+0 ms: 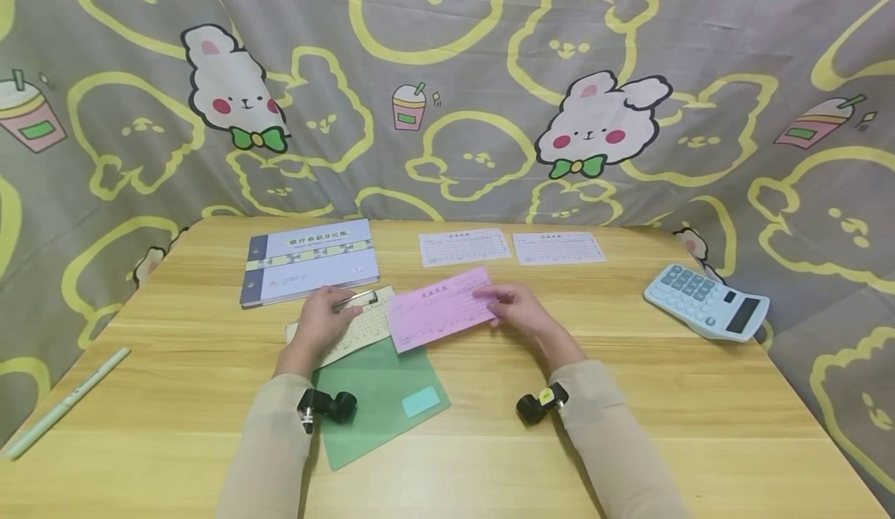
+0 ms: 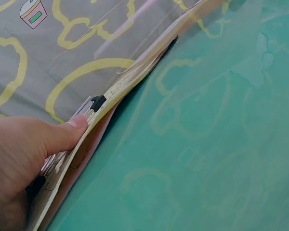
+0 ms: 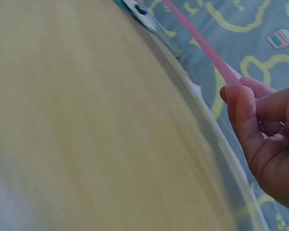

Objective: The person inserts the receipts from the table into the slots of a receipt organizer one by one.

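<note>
While the thumb of the left hand presses flat on the edge of the cream forms beside a slim metal clip with black ends, its other fingers are hidden beneath, so how they lie I cannot tell. The right hand pinches the right edge of a thin, rectangular pink sheet between thumb and fingertips, the fingers bent close together. That sheet slants across the centre of the frame, raised from the table, its left end meeting the cream forms. Below them lies a smooth, glossy green folder with a small pale-blue label.

On the wood-grained table, a flat blue-and-white ledger sits left of centre; two printed white slips, one just beside the other, lie upper centre. A rounded pale-blue calculator rests at the right, a slender pale-green pen at lower left. Creased grey fabric patterned with yellow outlines fills the top.
</note>
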Demonstrator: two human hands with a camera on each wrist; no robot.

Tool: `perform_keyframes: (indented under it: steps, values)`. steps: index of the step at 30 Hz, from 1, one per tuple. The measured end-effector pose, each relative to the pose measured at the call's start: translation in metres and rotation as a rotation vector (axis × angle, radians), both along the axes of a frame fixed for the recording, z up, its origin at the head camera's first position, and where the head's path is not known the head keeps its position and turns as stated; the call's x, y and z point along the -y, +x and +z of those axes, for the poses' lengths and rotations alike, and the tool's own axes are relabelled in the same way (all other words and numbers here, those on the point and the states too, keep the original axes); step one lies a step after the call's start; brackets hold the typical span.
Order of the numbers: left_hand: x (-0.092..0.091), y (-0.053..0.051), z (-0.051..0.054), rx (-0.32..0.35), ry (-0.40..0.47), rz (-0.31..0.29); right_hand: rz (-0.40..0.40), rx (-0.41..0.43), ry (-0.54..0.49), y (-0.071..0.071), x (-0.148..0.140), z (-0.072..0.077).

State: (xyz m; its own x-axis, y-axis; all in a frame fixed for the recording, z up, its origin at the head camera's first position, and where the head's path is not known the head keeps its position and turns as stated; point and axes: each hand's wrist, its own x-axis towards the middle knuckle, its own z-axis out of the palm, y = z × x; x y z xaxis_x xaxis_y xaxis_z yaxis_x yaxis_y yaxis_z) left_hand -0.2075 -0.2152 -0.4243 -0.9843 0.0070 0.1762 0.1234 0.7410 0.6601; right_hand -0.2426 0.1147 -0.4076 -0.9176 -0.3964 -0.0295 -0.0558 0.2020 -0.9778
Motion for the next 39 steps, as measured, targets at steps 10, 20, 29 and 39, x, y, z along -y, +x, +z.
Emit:
perform_keyframes:
  steps: [10,20,29,39]
  values:
    - [0.002,-0.001,-0.003,-0.048,-0.098,-0.044,0.049,0.097,0.027,0.005,0.040,-0.001]
    - [0.001,-0.001,-0.003,-0.064,-0.145,-0.062,0.204,0.121,-0.025,0.004,0.041,-0.006]
    - [0.002,-0.001,-0.002,-0.081,-0.180,-0.053,0.278,0.081,0.022,0.011,0.054,0.001]
    - [0.000,-0.001,0.000,-0.105,-0.192,-0.054,0.249,0.006,0.069,0.021,0.085,0.000]
